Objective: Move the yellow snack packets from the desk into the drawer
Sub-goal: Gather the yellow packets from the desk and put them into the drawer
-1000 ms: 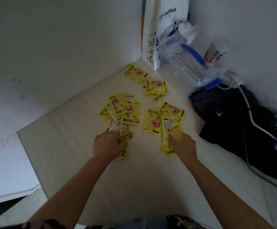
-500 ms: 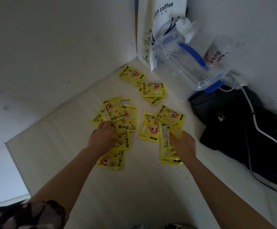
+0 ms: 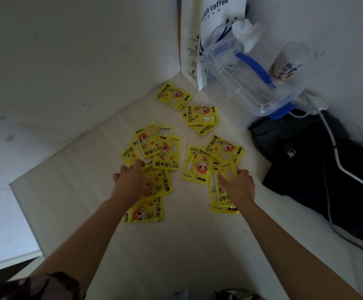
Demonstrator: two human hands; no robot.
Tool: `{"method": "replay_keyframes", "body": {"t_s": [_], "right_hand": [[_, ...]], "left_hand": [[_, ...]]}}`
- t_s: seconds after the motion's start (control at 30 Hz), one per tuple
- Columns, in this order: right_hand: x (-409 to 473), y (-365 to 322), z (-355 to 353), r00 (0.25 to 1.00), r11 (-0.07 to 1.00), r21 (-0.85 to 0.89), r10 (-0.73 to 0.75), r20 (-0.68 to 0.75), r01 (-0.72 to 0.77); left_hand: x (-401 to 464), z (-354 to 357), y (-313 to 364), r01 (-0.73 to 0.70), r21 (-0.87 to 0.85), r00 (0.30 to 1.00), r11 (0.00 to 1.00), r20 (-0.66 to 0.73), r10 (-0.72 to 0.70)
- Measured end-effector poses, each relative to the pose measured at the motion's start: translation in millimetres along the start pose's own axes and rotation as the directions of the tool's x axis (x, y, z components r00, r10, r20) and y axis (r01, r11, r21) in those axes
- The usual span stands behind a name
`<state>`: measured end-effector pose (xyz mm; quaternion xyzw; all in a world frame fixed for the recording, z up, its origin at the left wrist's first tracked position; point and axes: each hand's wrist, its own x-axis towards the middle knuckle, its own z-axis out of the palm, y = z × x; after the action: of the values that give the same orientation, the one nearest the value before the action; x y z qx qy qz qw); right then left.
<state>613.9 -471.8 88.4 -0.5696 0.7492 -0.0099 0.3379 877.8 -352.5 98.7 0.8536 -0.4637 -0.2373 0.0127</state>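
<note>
Several yellow packets lie scattered on the pale desk (image 3: 176,245): one far back (image 3: 173,96), a pair (image 3: 202,114), a left cluster (image 3: 167,152) and a right cluster (image 3: 195,164). My left hand (image 3: 130,182) holds a fanned bunch of packets (image 3: 143,213) under its palm, and its fingertips touch the near edge of the left cluster. My right hand (image 3: 239,187) grips a stack of packets (image 3: 221,204) beside the right cluster. No drawer is in view.
In the back corner stand a white paper coffee bag (image 3: 210,29), a clear plastic box with blue clips (image 3: 252,83) and a printed cup (image 3: 284,66). A black bag (image 3: 317,169) with a white cable (image 3: 336,152) fills the right side. Walls close off left and back.
My left hand has reached forward to the left cluster, and the packets it holds have fanned out beneath it. My right hand has stayed in place with its stack.
</note>
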Motion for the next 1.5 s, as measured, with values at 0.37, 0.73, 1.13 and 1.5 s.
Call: {"method": "replay_keyframes", "body": {"t_s": [0.37,0.73,1.13,1.5], "right_hand": [[-17.9,10.6,-13.1,0.999,0.98,0.2,0.009,0.036,-0.016],[-46.1,40.2,-16.4,0.996,0.949,0.315,-0.04,0.076,0.014],[-50.5,48.9,-4.1,0.994,0.999,-0.002,-0.037,0.101,0.037],[-48.4,33.3,3.2,0.99,0.996,-0.05,-0.066,0.124,0.073]], "left_hand": [[-30.8,-13.2,-8.6,0.003,-0.229,0.991,0.973,-0.131,-0.034],[-71.1,3.6,-26.9,0.064,-0.422,0.998,0.904,0.049,-0.048],[-67.8,28.2,-34.3,-0.036,-0.084,0.996,0.996,0.083,0.043],[-64.0,21.8,-26.0,-0.044,0.032,0.99,0.999,0.138,0.039]]}}
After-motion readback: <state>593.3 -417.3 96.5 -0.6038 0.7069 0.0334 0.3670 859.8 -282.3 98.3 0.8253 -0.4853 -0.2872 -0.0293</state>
